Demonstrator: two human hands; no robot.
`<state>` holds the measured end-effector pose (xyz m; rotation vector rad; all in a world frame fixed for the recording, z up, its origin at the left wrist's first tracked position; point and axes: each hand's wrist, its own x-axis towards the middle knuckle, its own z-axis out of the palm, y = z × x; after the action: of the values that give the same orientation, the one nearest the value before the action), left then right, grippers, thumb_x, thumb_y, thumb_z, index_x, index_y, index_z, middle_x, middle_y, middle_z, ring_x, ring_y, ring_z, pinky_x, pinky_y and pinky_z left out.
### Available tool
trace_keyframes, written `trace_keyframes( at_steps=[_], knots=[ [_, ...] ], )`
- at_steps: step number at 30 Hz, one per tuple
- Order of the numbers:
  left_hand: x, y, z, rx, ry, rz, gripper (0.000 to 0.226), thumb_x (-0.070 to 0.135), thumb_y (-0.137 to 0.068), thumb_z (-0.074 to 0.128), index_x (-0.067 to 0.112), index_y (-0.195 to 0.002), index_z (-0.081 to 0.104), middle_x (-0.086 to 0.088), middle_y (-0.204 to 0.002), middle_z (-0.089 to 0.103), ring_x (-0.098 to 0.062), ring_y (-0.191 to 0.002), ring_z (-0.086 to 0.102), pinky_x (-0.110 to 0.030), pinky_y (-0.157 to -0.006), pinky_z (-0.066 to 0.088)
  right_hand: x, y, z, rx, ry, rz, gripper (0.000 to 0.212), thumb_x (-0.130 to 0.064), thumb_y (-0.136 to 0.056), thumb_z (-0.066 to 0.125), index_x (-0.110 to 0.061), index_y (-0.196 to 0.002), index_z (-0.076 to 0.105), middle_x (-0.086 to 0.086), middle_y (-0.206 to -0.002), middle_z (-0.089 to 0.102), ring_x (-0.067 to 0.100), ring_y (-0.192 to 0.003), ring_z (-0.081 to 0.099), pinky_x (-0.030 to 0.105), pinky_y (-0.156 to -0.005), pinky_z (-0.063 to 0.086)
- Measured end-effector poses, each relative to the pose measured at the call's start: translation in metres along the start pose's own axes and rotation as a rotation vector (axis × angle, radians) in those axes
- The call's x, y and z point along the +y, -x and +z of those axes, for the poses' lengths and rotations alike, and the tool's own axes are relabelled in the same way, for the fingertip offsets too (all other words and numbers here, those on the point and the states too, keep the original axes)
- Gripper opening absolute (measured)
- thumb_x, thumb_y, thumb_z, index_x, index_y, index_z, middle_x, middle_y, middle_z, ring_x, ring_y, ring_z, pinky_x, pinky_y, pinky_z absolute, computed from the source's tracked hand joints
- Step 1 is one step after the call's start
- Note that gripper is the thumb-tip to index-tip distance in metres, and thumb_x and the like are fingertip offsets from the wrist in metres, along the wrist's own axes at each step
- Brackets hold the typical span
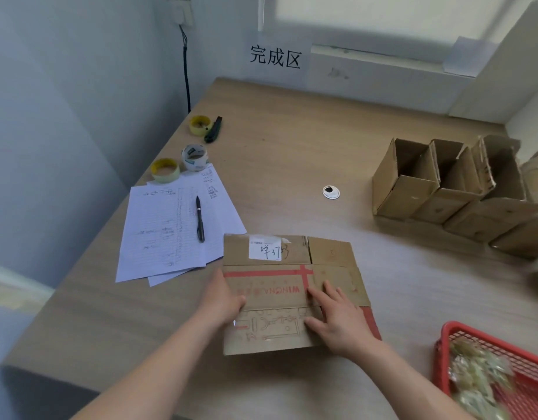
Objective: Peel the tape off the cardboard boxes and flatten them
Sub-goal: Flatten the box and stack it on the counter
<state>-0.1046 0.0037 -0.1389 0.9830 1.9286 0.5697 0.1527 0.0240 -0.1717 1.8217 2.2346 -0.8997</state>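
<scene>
Cardboard, brown and flattened: one box (287,294) lies on the wood-grain worktop (292,162), directly under both hands. Red tape is seen crossing its upper face, and red lettering reading "WINONA" is printed upside down between the hands. A white label (265,247) with handwritten characters is stuck on the flap beyond the fingertips; the writing cannot be made out fully. Line drawings are printed on the near panel.

Left hand (223,300): laid at the box's left edge, fingers wrapped over the edge, gripping it. Right hand (337,316): spread flat, fingers straight, pressed down on the cardboard at the red tape. The hands are apart, with the printed name between them.

Beyond and to the right of the right hand, a row of open cardboard boxes (449,189) stands on the worktop. Near the right wrist, a red basket (501,368) holds crumpled, blurred tape scraps.

Beyond the left hand, lined sheets of paper (167,231) with handwriting are spread, a black pen (200,218) resting on them. Farther out are three tape rolls (195,157) and a dark cutter (213,129). On the wall far ahead of the hands, a sign (275,57) reads "完成区". A small round grommet (331,192) is set in the worktop ahead of the right hand.
</scene>
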Motion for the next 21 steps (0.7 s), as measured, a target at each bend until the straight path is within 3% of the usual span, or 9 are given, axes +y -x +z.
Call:
trace_keyframes(
  at_steps=[1,3,5,6,8,10,13,18,21],
  knots=[
    [-0.008,0.001,0.001,0.015,-0.103,0.025,0.058,0.009,-0.078,0.074,0.028,-0.123,0.041,0.009,-0.106,0.060,-0.018,-0.103,0.062,-0.033,-0.085,0.052,0.002,0.001,0.002,-0.009,-0.013,-0.007,0.070,-0.061,-0.088,0.051,-0.047,-0.150,0.023,-0.009,-0.163,0.018,0.019,-0.150,0.017,0.045,-0.116,0.030],
    [-0.026,0.003,0.008,-0.003,-0.299,0.048,0.090,0.021,-0.073,0.080,0.027,-0.145,0.026,-0.002,-0.134,0.048,-0.024,-0.122,0.053,-0.038,-0.098,0.050,0.004,0.001,0.005,0.007,-0.004,-0.043,0.064,-0.063,-0.083,0.049,-0.044,-0.142,0.036,-0.014,-0.149,0.038,0.021,-0.138,0.037,0.039,-0.106,0.040],
    [-0.042,0.003,0.016,-0.051,-0.536,0.064,0.116,0.042,-0.074,0.082,0.027,-0.158,0.002,-0.008,-0.162,0.007,-0.033,-0.145,0.026,-0.041,-0.116,0.033,0.004,-0.002,0.009,0.044,0.043,-0.069,0.063,-0.064,-0.082,0.046,-0.041,-0.140,0.039,-0.015,-0.138,0.044,0.021,-0.129,0.045,0.037,-0.101,0.042],
    [-0.047,0.002,0.021,-0.067,-0.637,0.104,0.119,0.052,-0.075,0.078,0.029,-0.158,-0.004,-0.005,-0.164,-0.012,-0.036,-0.150,0.010,-0.042,-0.120,0.025,0.005,-0.005,0.011,0.058,0.072,-0.072,0.065,-0.064,-0.083,0.047,-0.041,-0.143,0.034,-0.011,-0.144,0.040,0.023,-0.134,0.040,0.039,-0.105,0.039],
    [-0.051,-0.001,0.031,-0.106,-0.773,0.201,0.120,0.066,-0.074,0.071,0.033,-0.157,-0.010,0.000,-0.162,-0.029,-0.036,-0.151,-0.014,-0.048,-0.121,0.018,0.007,-0.014,0.017,0.063,0.145,-0.072,0.076,-0.068,-0.085,0.043,-0.043,-0.151,0.016,-0.004,-0.163,0.012,0.025,-0.150,0.013,0.047,-0.117,0.023],
    [-0.052,-0.004,0.041,-0.159,-0.884,0.279,0.123,0.073,-0.070,0.069,0.036,-0.156,-0.011,0.002,-0.159,-0.034,-0.036,-0.149,-0.024,-0.052,-0.120,0.015,0.006,-0.025,0.024,0.053,0.200,-0.120,0.081,-0.072,-0.087,0.030,-0.044,-0.154,-0.005,-0.007,-0.164,-0.017,0.020,-0.152,-0.011,0.052,-0.121,0.009],
    [-0.054,-0.011,0.056,-0.232,-0.975,0.297,0.126,0.072,-0.068,0.071,0.038,-0.154,-0.014,0.001,-0.157,-0.038,-0.038,-0.148,-0.026,-0.058,-0.118,0.012,0.003,-0.041,0.039,0.043,0.270,-0.221,0.080,-0.073,-0.089,0.014,-0.036,-0.157,-0.006,-0.009,-0.158,-0.030,0.019,-0.152,-0.017,0.055,-0.120,0.007],
    [-0.064,-0.022,0.065,-0.295,-1.007,0.269,0.129,0.075,-0.067,0.069,0.039,-0.151,-0.022,0.001,-0.152,-0.047,-0.040,-0.143,-0.035,-0.067,-0.114,0.008,0.008,-0.055,0.069,0.091,0.334,-0.239,0.078,-0.070,-0.093,0.007,-0.029,-0.157,-0.008,-0.006,-0.162,-0.024,0.020,-0.151,-0.020,0.056,-0.121,0.004],
    [-0.072,-0.025,0.064,-0.299,-0.988,0.284,0.124,0.082,-0.068,0.058,0.041,-0.149,-0.026,0.003,-0.145,-0.055,-0.037,-0.139,-0.043,-0.069,-0.112,0.000,0.009,-0.055,0.074,0.132,0.335,-0.237,0.077,-0.069,-0.094,0.015,-0.029,-0.159,0.008,-0.004,-0.167,-0.004,0.022,-0.154,-0.006,0.053,-0.119,0.007]
  ],
)
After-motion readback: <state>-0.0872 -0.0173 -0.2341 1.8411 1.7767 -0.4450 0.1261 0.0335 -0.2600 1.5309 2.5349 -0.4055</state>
